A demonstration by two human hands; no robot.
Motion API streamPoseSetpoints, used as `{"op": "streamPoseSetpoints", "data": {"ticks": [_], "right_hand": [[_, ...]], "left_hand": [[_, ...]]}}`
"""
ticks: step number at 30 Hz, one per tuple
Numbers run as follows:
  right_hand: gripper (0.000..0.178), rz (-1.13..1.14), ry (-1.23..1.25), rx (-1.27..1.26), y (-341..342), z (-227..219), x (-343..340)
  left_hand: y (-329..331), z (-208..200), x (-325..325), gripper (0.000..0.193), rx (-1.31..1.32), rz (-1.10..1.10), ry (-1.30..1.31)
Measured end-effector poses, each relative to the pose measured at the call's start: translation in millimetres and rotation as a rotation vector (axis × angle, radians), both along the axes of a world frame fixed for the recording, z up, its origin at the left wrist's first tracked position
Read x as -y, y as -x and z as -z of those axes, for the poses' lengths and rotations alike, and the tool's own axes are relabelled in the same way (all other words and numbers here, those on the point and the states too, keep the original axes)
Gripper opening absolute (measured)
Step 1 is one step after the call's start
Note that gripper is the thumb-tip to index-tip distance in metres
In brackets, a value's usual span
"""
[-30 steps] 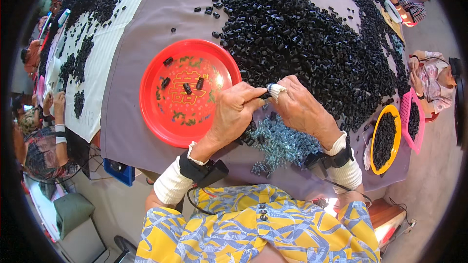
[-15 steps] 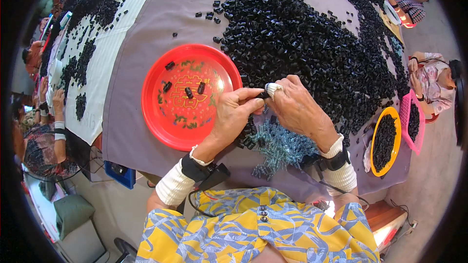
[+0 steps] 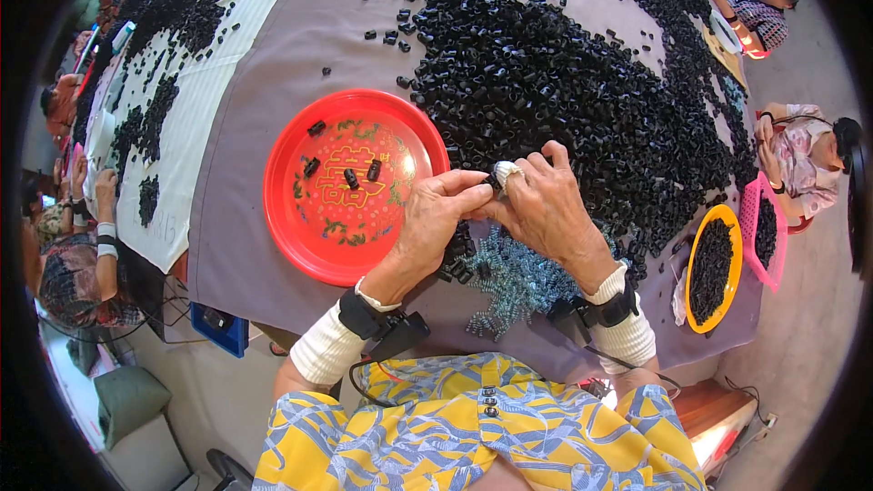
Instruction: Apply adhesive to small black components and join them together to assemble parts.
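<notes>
Between the fingertips of both hands is a small black plastic part (image 3: 494,182), mostly covered by the fingers. My left hand (image 3: 432,223) pinches it from the left, beside the rim of a round red tray (image 3: 300,241). My right hand (image 3: 552,209), with a white cover on one finger, closes on it from the right. Four-sided spacing aside, several black cylindrical parts (image 3: 352,178) lie in the tray. Under my right hand spreads a heap of pale blue-grey coil springs (image 3: 518,282). A big pile of black parts (image 3: 546,82) lies just beyond both hands.
A yellow oval tray (image 3: 735,259) of black pieces and a pink basket (image 3: 773,268) stand at the right table edge. Co-workers sit along the right (image 3: 823,155) and left (image 3: 77,277). A blue bin (image 3: 218,332) is below the left table edge.
The fingers have shifted slightly around the black part, and the fingers of my right hand are raised a little more. The tray's contents look the same.
</notes>
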State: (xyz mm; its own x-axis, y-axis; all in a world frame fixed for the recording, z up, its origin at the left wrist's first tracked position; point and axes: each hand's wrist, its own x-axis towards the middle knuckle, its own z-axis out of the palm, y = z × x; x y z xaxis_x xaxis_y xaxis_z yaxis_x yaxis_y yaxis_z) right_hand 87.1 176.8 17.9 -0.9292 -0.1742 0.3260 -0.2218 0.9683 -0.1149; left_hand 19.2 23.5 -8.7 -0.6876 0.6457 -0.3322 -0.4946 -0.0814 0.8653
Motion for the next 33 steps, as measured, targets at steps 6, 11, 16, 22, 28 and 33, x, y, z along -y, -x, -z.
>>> {"op": "streamPoseSetpoints", "data": {"ticks": [6,11,16,22,28,33], "right_hand": [[0.031,0.043,0.007,-0.003,-3,-1,-2],[0.020,-0.111,0.279,0.101,-1,-13,-13],[0.018,-0.060,0.327,0.098,2,-3,-17],[0.016,-0.089,0.399,0.013,3,-5,-17],[0.011,-0.108,0.443,-0.042,-1,0,-19],[0.011,-0.081,0.444,-0.054,-2,0,-18]], "left_hand": [[-2,-8,-2,0.021,-0.026,-0.004,0.011],[-2,-9,0,0.020,-0.207,0.032,0.082],[-5,-3,0,0.023,-0.290,0.010,0.073],[-5,-5,1,0.024,-0.293,0.009,0.079],[-3,-8,0,0.023,-0.290,0.033,0.069],[-3,-9,2,0.023,-0.293,0.017,0.064]]}}
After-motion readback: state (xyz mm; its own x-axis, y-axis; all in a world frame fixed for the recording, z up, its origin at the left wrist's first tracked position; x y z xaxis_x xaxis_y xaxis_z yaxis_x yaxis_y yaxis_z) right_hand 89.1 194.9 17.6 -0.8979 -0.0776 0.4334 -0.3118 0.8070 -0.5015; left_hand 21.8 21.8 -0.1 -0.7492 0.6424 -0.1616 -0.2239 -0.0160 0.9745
